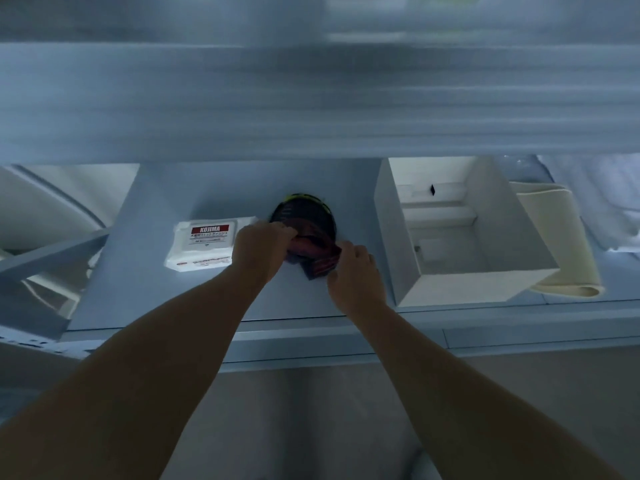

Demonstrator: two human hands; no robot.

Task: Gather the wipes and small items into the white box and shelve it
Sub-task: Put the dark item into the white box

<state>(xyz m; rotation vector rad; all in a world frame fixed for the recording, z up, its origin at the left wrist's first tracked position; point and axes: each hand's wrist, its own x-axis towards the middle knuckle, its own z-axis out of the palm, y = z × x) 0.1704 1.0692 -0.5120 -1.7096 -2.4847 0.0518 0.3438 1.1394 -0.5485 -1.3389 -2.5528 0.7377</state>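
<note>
A white pack of wipes (202, 246) with a red label lies on the grey shelf surface (138, 271), left of centre. Beside it sits a dark round item with a yellow-green rim (306, 211). In front of that, my left hand (261, 249) and my right hand (355, 270) both grip a small dark red packet (320, 259), one on each side. The open white box (460, 282) stands to the right of my hands, apart from them; only small pale shapes show on its floor.
A rolled cream mat (557, 237) lies right of the box. A blurred shelf board (311, 98) hangs across the top of the view. A white curved object (52, 202) and a grey bar (52, 251) sit at the left.
</note>
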